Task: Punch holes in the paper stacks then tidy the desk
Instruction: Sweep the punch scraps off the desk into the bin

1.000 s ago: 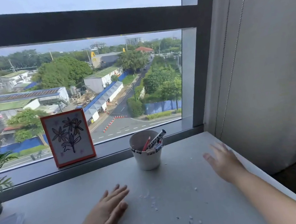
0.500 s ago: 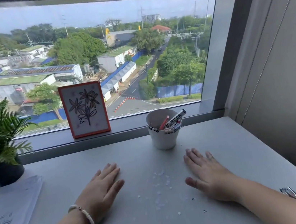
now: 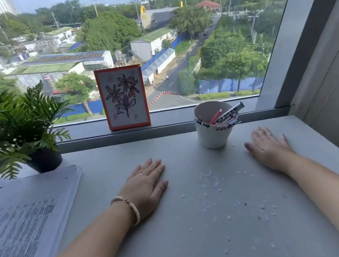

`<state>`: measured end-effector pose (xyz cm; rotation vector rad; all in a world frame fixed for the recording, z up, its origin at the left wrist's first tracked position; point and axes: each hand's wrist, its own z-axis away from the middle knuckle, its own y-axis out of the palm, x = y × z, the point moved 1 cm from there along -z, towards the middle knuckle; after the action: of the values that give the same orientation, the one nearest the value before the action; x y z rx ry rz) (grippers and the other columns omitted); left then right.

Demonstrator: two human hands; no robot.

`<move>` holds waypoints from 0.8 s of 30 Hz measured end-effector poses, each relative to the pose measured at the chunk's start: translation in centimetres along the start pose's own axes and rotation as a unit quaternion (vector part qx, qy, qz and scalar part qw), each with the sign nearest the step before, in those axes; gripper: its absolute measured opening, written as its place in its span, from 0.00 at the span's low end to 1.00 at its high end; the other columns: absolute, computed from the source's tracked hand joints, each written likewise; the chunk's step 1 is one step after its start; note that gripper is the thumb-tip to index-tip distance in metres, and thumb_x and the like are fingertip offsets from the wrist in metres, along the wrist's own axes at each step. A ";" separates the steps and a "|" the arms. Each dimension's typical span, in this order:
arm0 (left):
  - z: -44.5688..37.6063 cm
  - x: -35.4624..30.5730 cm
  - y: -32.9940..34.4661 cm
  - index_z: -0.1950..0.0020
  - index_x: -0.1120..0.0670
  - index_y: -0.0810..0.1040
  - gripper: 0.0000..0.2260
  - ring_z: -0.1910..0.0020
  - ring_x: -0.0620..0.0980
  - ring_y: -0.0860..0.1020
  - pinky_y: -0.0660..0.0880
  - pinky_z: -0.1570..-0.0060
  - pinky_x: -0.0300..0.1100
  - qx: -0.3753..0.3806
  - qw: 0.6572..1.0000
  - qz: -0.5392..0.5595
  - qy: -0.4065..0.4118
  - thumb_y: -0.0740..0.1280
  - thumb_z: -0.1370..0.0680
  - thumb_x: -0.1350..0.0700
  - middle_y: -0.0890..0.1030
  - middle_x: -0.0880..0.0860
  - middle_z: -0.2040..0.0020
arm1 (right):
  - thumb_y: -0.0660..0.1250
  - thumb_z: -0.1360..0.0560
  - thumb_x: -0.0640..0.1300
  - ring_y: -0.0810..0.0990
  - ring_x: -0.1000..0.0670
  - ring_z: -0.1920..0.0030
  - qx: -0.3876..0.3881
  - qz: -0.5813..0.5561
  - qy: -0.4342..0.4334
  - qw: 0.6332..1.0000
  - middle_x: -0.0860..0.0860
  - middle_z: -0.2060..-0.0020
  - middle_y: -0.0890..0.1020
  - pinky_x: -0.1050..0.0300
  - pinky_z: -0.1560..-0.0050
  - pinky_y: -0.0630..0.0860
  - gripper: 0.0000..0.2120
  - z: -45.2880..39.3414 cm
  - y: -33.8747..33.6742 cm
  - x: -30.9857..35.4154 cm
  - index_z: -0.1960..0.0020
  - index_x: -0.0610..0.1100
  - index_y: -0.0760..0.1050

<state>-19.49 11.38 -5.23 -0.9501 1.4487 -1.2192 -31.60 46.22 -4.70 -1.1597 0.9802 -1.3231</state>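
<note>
Both hands lay flat on the grey desk (image 3: 103, 158), the left hand (image 3: 148, 187) and right hand (image 3: 268, 147) well apart. Paper dots (image 3: 212, 183) were scattered between their fingers. A white cup (image 3: 210, 136) stood just beyond, a paper stack (image 3: 25, 222) left of the left fingers.

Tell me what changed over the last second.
The right hand, raised a second ago, came down flat onto the desk beside the white cup. The left hand stayed flat on the desk; the paper dots lie scattered between them. Nothing was gripped.

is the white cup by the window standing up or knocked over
Upright. The white cup stands on its base on the desk, open rim up, with a marker leaning out.
</note>
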 end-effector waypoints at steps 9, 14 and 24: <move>-2.2 -6.2 0.9 0.21 0.52 0.46 0.32 0.23 0.46 0.40 0.37 0.26 0.49 0.067 0.996 -0.036 0.042 0.40 0.21 0.37 0.44 0.48 0.21 | 0.25 0.37 0.73 0.31 0.56 0.27 0.063 0.034 -0.330 0.941 0.57 0.25 0.38 0.49 0.27 0.32 0.52 13.7 3.2 10.5 0.21 0.44 0.44; 0.0 -9.1 1.5 0.21 0.50 0.48 0.37 0.23 0.45 0.42 0.35 0.27 0.48 0.084 0.983 -0.017 0.164 0.33 0.27 0.35 0.47 0.47 0.22 | 0.57 0.28 0.55 0.79 0.61 0.44 -0.039 -0.371 -0.267 0.888 0.61 0.49 0.84 0.60 0.39 0.72 0.17 14.9 0.7 7.3 0.54 0.52 0.84; 4.5 -8.8 -1.6 0.34 0.53 0.76 0.26 0.32 0.42 0.69 0.59 0.35 0.27 0.038 0.955 0.269 0.120 0.49 0.22 0.44 0.76 0.48 0.34 | 0.51 0.20 0.51 0.48 0.47 0.22 -0.052 -0.179 -0.062 0.981 0.47 0.23 0.57 0.42 0.25 0.41 0.20 4.7 0.6 8.7 0.31 0.47 0.65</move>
<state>-13.22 18.53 -2.08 -0.3201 1.6939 -0.9890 -26.52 37.79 -3.57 -1.5330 0.7810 -1.4715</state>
